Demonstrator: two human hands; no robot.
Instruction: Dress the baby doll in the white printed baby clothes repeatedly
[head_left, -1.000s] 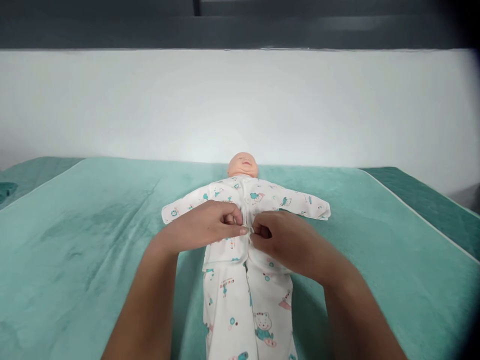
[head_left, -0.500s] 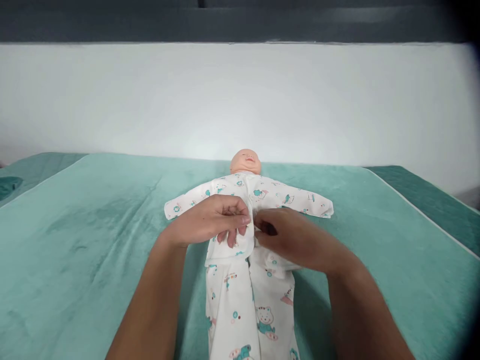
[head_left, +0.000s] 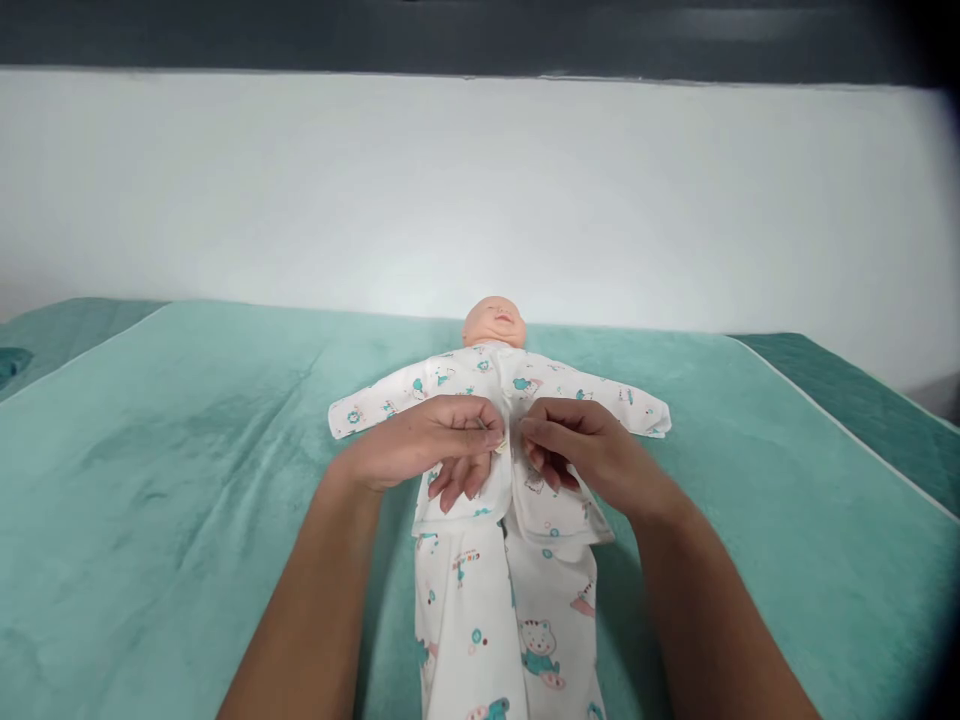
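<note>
A baby doll (head_left: pixel 495 322) lies on its back, head at the far end and arms spread. It wears a white baby jacket (head_left: pixel 465 372) with small animal prints, and matching trousers (head_left: pixel 480 600). At the front opening, my left hand (head_left: pixel 431 440) pinches one edge of the jacket between thumb and forefinger, other fingers curled loosely below. Facing it, my right hand (head_left: pixel 592 450) pinches the opposite front edge. A small pale fastening shows by the left fingertips; its kind is unclear. The two edges are close together, with a narrow gap between my fingertips.
Under the doll is a light green plush cover (head_left: pixel 225 480) with creases on the left. Darker green quilted fabric (head_left: pixel 862 400) shows beyond its edges. A white wall (head_left: pixel 480 190) rises behind, with a dark band along the top.
My right hand has turned, bringing its thumb and curled fingers into view at the jacket edge. The jacket's lower right flap now lies flatter. My left hand keeps its pinch, nearly still.
</note>
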